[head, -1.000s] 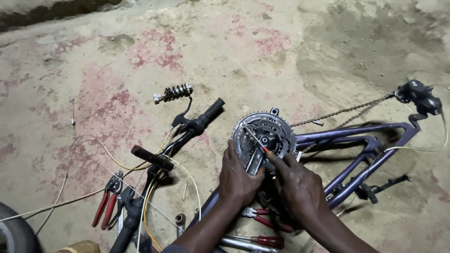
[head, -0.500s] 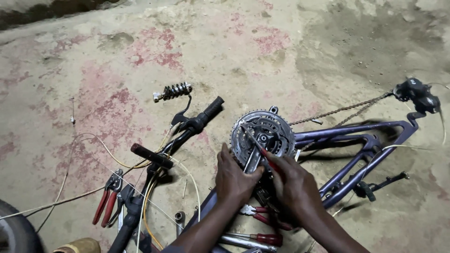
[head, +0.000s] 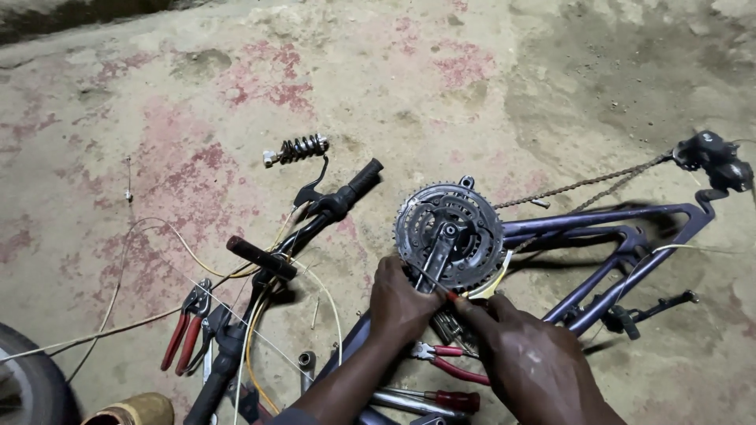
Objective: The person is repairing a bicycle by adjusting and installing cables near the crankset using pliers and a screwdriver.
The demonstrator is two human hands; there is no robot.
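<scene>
Left hand (head: 403, 303) grips the chainring (head: 449, 234) from below; right hand (head: 528, 358) clenches a screwdriver (head: 431, 285) angled up-left into it.

Floor (head: 488, 71): rough concrete, stained with faded red patches. Laid directly on it are listed: a purple bicycle frame (head: 606, 236), on its side, with chainring (head: 449, 232) uppermost; black handlebars (head: 315, 220); a coil spring shock (head: 298, 149), set apart above the handlebars; red-handled pliers (head: 183, 330); a red-handled screwdriver (head: 429, 400); a loose chain (head: 598, 185); pale cables (head: 118, 283); a tyre (head: 27, 378) at the lower left edge.
</scene>
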